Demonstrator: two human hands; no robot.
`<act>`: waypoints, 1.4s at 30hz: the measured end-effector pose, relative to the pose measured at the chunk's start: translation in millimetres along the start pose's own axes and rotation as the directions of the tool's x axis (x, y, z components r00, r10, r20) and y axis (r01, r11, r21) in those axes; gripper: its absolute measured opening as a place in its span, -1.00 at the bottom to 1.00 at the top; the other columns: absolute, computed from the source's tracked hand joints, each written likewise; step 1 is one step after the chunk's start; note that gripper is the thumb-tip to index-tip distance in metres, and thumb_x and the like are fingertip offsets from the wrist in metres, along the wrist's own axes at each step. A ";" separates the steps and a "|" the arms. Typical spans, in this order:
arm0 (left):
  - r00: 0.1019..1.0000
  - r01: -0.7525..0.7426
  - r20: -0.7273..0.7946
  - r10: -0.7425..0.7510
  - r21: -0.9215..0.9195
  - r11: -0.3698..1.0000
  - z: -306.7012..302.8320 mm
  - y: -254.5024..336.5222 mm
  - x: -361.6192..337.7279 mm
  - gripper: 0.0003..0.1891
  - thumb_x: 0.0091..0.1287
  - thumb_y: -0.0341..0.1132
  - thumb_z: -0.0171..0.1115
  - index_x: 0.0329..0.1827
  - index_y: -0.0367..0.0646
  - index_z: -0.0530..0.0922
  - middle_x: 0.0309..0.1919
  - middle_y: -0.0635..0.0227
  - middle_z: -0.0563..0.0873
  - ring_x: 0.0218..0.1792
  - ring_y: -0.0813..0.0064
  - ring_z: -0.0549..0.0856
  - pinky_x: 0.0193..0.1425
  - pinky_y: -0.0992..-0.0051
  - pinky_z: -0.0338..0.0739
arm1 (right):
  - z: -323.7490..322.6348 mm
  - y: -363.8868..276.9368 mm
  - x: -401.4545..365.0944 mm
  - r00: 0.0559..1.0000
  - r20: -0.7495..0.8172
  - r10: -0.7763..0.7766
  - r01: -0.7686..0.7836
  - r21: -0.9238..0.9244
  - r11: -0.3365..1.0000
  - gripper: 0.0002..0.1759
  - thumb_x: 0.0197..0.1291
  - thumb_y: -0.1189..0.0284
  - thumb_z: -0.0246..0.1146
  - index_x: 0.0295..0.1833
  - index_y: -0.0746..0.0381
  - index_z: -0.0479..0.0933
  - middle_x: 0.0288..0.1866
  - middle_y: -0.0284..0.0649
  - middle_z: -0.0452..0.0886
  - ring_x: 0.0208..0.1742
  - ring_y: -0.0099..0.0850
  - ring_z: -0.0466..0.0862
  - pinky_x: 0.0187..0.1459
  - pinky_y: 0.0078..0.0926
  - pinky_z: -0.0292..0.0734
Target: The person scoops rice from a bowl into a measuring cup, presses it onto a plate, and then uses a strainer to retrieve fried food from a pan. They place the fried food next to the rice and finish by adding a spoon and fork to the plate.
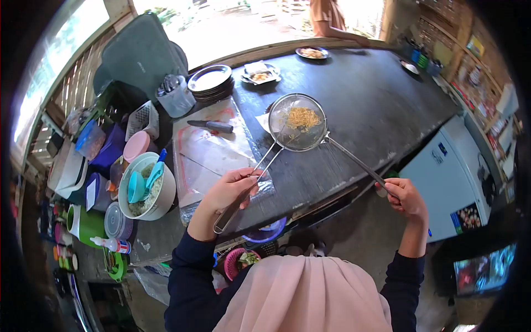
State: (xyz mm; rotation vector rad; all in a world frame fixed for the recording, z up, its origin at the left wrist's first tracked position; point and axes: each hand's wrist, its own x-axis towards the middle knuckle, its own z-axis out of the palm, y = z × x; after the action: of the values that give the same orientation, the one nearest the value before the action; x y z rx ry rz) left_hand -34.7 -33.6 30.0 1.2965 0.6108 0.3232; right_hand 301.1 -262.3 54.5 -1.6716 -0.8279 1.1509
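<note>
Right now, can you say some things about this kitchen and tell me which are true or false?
1. The strainer holds yellow noodles. True.
2. The left hand holds the strainer's wire handle. True.
3. The knife lies inside the strainer. False: it lies on the plastic sheet beside it.
4. The right hand is empty. False: it holds a long metal handle.

I can't read any words or numbers here. The blue sticker (442,150) on the white freezer (449,188) is too small.
</note>
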 end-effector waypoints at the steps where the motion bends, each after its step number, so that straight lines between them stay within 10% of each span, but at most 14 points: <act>1: 0.999 -0.003 -0.052 0.003 -0.012 1.000 -2.9 2.7 3.1 -0.75 0.33 -0.36 -0.05 0.00 -0.27 0.43 -0.58 0.43 0.47 -0.73 0.68 0.41 -0.70 0.68 0.29 | -5.4 -1.3 17.6 1.000 0.020 -0.011 0.011 0.005 1.000 -0.72 0.22 0.38 0.00 -0.11 0.36 0.49 -0.74 -0.51 0.16 -0.78 -0.74 0.08 -0.75 -0.76 -0.05; 15: 0.925 -0.055 -0.379 0.037 -0.036 0.998 -37.7 6.2 56.2 -0.73 0.30 -0.38 -0.03 0.00 -0.35 0.39 -0.58 0.41 0.49 -0.76 0.66 0.43 -0.69 0.70 0.31 | -37.4 -52.2 167.9 0.944 0.124 -0.306 0.322 -0.149 0.935 -0.79 0.24 0.46 0.04 -0.10 0.33 0.47 -0.71 -0.52 0.22 -0.73 -0.76 0.15 -0.71 -0.77 0.02; 20: 0.912 0.001 -0.411 -0.001 -0.002 1.000 -30.8 13.2 57.2 -0.73 0.29 -0.40 -0.04 -0.01 -0.35 0.39 -0.58 0.40 0.49 -0.76 0.65 0.42 -0.69 0.68 0.31 | -9.9 -62.5 176.7 0.660 0.176 -0.730 0.690 -0.527 0.497 -0.75 0.16 0.57 0.07 -0.03 0.36 0.44 -0.50 -0.23 0.49 -0.51 -0.51 0.50 -0.45 -0.60 0.37; 24: 0.917 0.029 -0.399 -0.010 0.041 0.999 -28.5 14.3 55.5 -0.72 0.29 -0.40 -0.05 0.00 -0.38 0.39 -0.58 0.39 0.49 -0.75 0.64 0.42 -0.70 0.68 0.31 | 8.4 -57.2 180.1 0.638 0.195 -0.745 0.661 -0.635 0.400 -0.70 0.11 0.60 0.09 0.01 0.31 0.43 -0.21 0.05 0.53 -0.22 -0.05 0.56 -0.23 -0.43 0.45; 42: 0.910 0.064 -0.414 0.006 0.154 0.986 -19.2 22.9 61.0 -0.70 0.30 -0.39 -0.07 0.00 -0.44 0.37 -0.58 0.37 0.51 -0.75 0.63 0.46 -0.70 0.62 0.35 | 34.2 -11.8 178.0 0.578 0.224 -0.785 0.672 -0.677 0.302 -0.62 0.10 0.54 0.11 0.08 0.12 0.44 -0.44 -0.16 0.46 -0.52 -0.19 0.52 -0.48 -0.35 0.42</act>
State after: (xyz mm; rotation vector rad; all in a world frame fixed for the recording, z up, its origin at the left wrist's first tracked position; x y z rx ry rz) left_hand 5.4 21.0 34.6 1.3856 1.0340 0.5397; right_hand 328.8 -90.5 2.4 -1.5581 -1.8680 -0.0266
